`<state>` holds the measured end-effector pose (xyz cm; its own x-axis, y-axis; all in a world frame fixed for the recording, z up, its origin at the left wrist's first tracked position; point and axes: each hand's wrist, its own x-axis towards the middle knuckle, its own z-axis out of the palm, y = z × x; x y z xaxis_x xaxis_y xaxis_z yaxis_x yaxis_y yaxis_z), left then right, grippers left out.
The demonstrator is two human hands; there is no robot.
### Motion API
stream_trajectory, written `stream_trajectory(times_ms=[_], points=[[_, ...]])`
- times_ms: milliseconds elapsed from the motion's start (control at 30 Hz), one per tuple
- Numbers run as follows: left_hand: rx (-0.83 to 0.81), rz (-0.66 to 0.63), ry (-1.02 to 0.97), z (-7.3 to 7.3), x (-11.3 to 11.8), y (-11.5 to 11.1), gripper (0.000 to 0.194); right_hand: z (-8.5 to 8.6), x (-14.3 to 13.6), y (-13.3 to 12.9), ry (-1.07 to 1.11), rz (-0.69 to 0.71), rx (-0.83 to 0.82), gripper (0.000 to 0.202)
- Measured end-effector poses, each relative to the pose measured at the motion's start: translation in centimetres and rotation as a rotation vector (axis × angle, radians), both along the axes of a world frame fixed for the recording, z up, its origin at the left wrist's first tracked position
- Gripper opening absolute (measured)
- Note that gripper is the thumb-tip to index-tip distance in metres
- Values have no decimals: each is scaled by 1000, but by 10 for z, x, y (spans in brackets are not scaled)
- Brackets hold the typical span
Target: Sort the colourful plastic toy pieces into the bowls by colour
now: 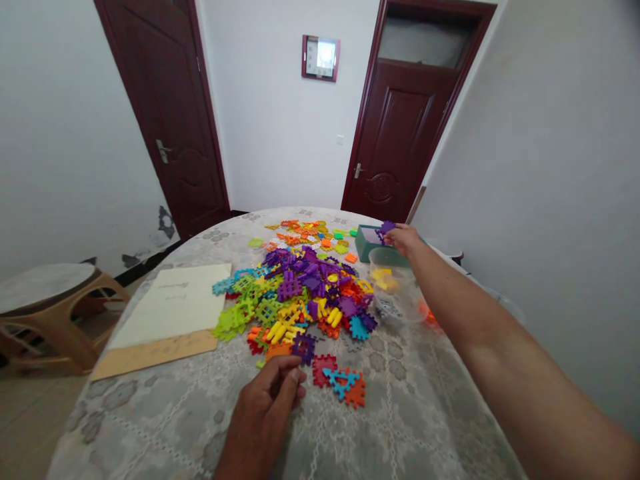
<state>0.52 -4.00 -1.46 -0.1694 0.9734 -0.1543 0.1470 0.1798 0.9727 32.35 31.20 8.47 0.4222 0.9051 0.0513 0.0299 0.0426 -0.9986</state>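
My right hand (403, 241) reaches out to the far right of the table, its fingers closed on purple interlocking toy pieces (387, 229). It is at a green box (367, 248), above its open top. My left hand (270, 400) stays low at the near side of the heap, fingers curled in and thumb against them, with nothing showing between them. Just beyond its fingertips lies a purple square piece (303, 347). To its right are a red square piece (324, 369), a blue triangular frame (342, 382) and an orange piece (356, 393).
A big heap of mixed plastic pieces (295, 287) covers the middle of the table (400, 427). Orange and yellow pieces (300, 235) lie behind it. A clear tub (395, 257) holding yellow pieces stands under my right forearm. Paper (173, 297) and a brown strip (155, 355) lie left. A stool (55, 313) stands beside.
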Motion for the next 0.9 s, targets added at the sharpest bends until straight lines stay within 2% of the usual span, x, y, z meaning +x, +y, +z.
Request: stream_trajectory(times_ms=[100, 200, 267, 367, 433, 533, 633, 733, 833, 900], points=[[4, 3, 11, 0, -1, 1, 38, -5, -2, 3, 10, -37, 5, 39], [30, 6, 27, -1, 0, 1, 35, -7, -10, -10, 10, -32, 45, 28], [55, 14, 34, -1, 0, 0, 33, -8, -21, -29, 11, 8, 75, 21], [82, 59, 43, -2, -1, 0, 32, -15, -42, -77, -20, 183, 140, 19], [111, 102, 74, -3, -3, 1, 33, -25, -59, -120, -134, 360, 166, 19], [176, 186, 134, -3, -6, 3, 33, -46, -85, -188, -524, 640, 149, 23], [246, 240, 186, -3, -9, 5, 29, -72, -112, -240, -826, 815, 326, 28], [281, 259, 216, -6, -10, 7, 27, -96, -134, -267, -990, 874, 430, 39], [294, 287, 222, -9, -13, 9, 27, -112, -148, -276, -1105, 816, 387, 48], [300, 296, 233, -10, -15, 10, 26, -117, -150, -276, -1150, 770, 355, 43]])
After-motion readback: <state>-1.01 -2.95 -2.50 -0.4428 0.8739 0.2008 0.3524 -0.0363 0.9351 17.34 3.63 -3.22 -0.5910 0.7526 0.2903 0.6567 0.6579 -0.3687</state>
